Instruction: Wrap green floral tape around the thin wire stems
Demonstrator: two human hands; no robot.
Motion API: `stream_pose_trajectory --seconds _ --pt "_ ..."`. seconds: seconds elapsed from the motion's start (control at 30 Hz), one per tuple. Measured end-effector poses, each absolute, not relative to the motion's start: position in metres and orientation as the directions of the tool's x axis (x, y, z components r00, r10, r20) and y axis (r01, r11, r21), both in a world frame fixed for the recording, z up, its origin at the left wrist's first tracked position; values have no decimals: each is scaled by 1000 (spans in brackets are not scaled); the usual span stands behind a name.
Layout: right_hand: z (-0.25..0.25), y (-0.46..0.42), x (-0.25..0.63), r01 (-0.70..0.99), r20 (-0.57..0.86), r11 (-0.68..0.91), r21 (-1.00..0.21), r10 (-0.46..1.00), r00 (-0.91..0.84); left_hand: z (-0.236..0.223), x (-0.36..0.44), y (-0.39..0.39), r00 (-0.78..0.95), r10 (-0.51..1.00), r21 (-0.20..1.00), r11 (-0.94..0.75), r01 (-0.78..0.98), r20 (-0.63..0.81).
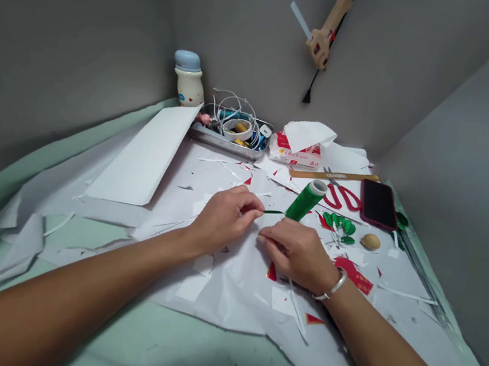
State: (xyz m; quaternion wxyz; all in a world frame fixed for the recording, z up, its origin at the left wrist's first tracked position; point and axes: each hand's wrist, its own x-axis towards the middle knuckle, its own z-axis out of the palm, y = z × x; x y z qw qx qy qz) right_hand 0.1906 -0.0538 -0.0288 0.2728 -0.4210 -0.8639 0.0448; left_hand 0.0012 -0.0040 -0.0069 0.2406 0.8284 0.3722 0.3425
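Observation:
My left hand (225, 217) is closed in a pinch on a thin green strand (273, 212) that runs right to a green spool of thread (305, 200), which stands tilted on the paper. My right hand (296, 253), with a silver bangle on its wrist, rests fingers curled on the white paper just below the spool. Whether it holds the strand's other end is hidden by the fingers. Both hands lie close together over white sheets (229, 279) littered with red and white scraps.
Red scissors (342, 195), a wooden ruler (333, 175), a dark phone (378, 204), green cut-out leaves (340, 224) and a tan pebble-like lump (371, 241) lie right. A metal tray (228, 140) of cables and tape, a tissue pack (296, 148) and a bottle (188, 78) stand behind. A glue gun (326, 32) hangs on the wall.

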Motion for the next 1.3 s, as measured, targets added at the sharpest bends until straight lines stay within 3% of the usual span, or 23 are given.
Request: stream_pose_trajectory --seconds 0.1,0.23,0.33,0.4,0.57,0.7,0.87,0.97,1.07,1.2,1.3 --pt "-25 -57 188 703 528 668 -243 699 -482 -13 1 -3 566 733 543 -670 506 376" --pt "-24 -50 195 701 606 594 -395 742 -287 -15 2 -5 748 577 431 -796 425 328" --pt "-28 -43 201 686 563 483 -544 816 -128 -10 2 -7 763 552 496 -792 355 336" --pt "-31 -40 203 677 515 460 -574 846 -137 -6 2 -8 709 608 584 -738 338 357" --pt "-32 -48 195 693 433 590 -414 798 -420 -3 2 -6 529 761 684 -612 396 375" --pt "-27 -57 189 693 466 672 -261 716 -519 -9 1 -4 553 751 594 -642 484 361" --pt "-23 -53 193 699 589 619 -358 731 -345 -15 2 -5 726 615 421 -772 476 307" --pt "-26 -45 199 688 579 545 -479 785 -219 -12 3 -6 765 562 459 -796 396 314" --pt "-31 -41 202 675 518 496 -546 833 -194 -6 3 -7 723 605 579 -737 349 334" --pt "-33 -46 198 707 444 545 -450 824 -353 -2 2 -6 578 730 673 -636 377 365" --pt "-29 -53 192 700 437 635 -327 758 -484 -5 1 -4 515 778 632 -609 479 359"
